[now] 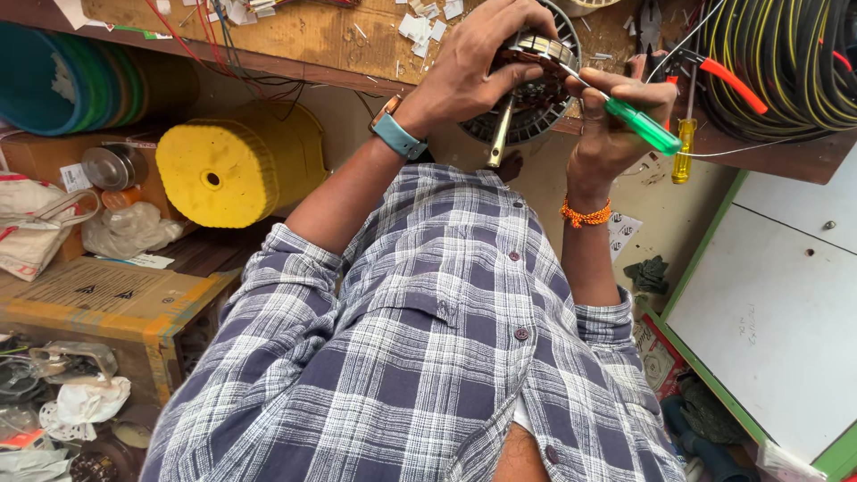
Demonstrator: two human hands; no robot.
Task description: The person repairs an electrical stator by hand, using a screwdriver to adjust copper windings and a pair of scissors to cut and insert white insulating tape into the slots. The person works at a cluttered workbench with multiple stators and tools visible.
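My left hand (473, 62), with a blue-strapped watch on the wrist, grips a round fan motor part (540, 85) with copper windings from above, over the edge of a wooden workbench (339, 40). A metal shaft (500, 134) sticks down out of the motor part. My right hand (611, 125), with an orange thread band on the wrist, holds a green-handled screwdriver (644, 125). Its thin blade points up and left into the motor part's top, close to my left fingers. My checked shirt fills the lower middle of the view.
A yellow-handled screwdriver (683, 152) and red-handled pliers (732, 85) lie on the bench beside a coil of black-and-yellow cable (786, 62). A yellow drum (241, 165), stacked teal bowls (62, 80) and a cardboard box (107, 295) are at left. A white green-edged cabinet (777, 303) stands at right.
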